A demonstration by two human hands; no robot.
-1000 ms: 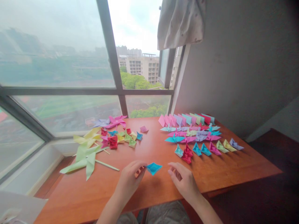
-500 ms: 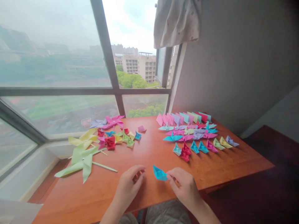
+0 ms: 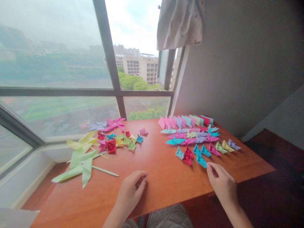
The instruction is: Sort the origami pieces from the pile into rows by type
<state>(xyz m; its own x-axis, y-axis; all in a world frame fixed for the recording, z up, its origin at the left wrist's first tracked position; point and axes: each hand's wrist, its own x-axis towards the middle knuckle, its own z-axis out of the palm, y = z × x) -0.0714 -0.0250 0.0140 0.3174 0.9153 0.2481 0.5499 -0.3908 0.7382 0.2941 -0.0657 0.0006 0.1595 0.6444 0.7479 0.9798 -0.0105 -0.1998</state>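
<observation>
A blue folded paper boat (image 3: pixel 201 161) rests in the row of boats, just in front of another blue boat (image 3: pixel 197 149). The thumb and fingers of my right hand (image 3: pixel 222 180) are pinched at its right end. Left of it sits a pair of red paper boats (image 3: pixel 187 155), beside a light blue boat (image 3: pixel 179 153). My left hand (image 3: pixel 131 188) lies on the wooden table (image 3: pixel 163 186) near its front edge, loosely curled. A small gap shows between its thumb and fingers, and I see nothing held there.
Paper cranes (image 3: pixel 177 140) and folded paper pieces (image 3: pixel 178 121) stand in rows at the back right. Pinwheels, one of them green (image 3: pixel 82 163), lie at the left beside a cluster of small folded pieces (image 3: pixel 120 142). A window (image 3: pixel 147 106) borders the table's far side.
My right hand has carried the blue boat rightward and away from me, from the table's front middle to the row of boats. My left hand has stayed nearly still.
</observation>
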